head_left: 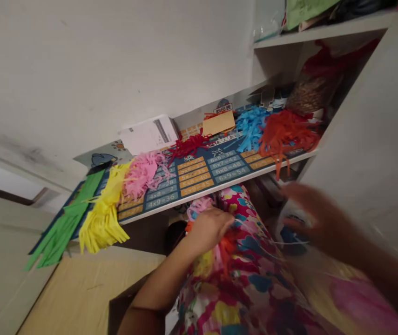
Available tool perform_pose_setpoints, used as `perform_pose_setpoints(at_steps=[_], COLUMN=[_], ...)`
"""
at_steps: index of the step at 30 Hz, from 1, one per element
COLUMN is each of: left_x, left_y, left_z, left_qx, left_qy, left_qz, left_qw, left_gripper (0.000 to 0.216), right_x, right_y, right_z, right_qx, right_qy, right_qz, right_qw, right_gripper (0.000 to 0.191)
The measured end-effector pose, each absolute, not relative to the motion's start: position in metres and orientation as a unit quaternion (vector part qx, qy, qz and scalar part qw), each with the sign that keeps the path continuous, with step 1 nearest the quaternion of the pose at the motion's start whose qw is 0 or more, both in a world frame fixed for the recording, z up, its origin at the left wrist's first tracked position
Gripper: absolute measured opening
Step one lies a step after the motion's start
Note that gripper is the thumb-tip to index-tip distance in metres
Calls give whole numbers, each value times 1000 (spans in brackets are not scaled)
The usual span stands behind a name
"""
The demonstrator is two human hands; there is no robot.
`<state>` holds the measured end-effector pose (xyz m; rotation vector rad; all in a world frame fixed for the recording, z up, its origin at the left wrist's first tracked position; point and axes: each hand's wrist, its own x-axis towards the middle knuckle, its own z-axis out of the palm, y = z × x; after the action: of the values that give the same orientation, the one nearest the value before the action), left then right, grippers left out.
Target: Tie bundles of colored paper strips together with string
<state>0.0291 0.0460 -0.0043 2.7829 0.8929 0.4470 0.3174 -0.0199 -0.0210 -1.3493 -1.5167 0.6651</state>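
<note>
My left hand [209, 230] is closed over my lap, its fingers pinched on a thin white string [275, 242]. Under and around that hand lie paper fringes, among them a pink one [202, 203] and an orange one [227, 251]. The string runs right from there towards my right hand [312, 221], which is raised and blurred by motion. Its thumb and fingers are apart, and I make out nothing between them. Patterned, flowery cloth [254, 279] covers my legs below both hands.
A shelf-like desk with a times-table mat [199, 179] holds green [80, 209], yellow [106, 218], pink [145, 174], red [190, 145], blue [252, 125] and orange-red [286, 135] paper fringes. A white box [150, 134] and tan card [219, 123] lie behind. Shelving [327, 32] stands right.
</note>
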Motion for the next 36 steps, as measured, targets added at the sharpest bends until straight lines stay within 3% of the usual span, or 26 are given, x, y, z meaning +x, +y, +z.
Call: perform_pose_setpoints(at_steps=[2,5,6,8,10,11,14,16,20,24,30,36], left_x=[34,27,23,17,16,18,31,42,50,45,42,41], left_y=[45,44,45,46,47,49,53,57,69,75,59,44], left_z=[-2,1,1,-3,-8,-10,-12,-10,-10,-29,-69,-71], left_qx=[937,926,921,903,869,844,749,690,642,617,482,390], left_qy=[297,319,327,344,372,388,421,420,414,440,384,343], left_qz=[164,175,180,199,245,276,376,417,429,404,440,429], left_qw=[84,98,112,161,216,246,347,416,482,513,654,739], left_gripper=[33,31,30,28,25,24,24,24,34,85,105,109], right_x=[281,244,239,235,232,229,210,196,183,188,192,186], right_y=[0,26,33,43,47,48,45,43,43,49,58,59], right_z=[-31,-39,-40,-40,-43,-46,-61,-71,-80,-80,-78,-75], right_qx=[-500,-443,-435,-433,-432,-423,-397,-418,-472,-490,-532,-547], right_qy=[-688,-727,-726,-714,-690,-677,-660,-658,-647,-573,-475,-478], right_qz=[317,411,431,436,419,419,457,468,469,498,496,474], right_qw=[420,325,313,335,401,432,445,416,372,429,495,498], right_gripper=[55,20,25,33,22,33,94,101,62,34,35,44])
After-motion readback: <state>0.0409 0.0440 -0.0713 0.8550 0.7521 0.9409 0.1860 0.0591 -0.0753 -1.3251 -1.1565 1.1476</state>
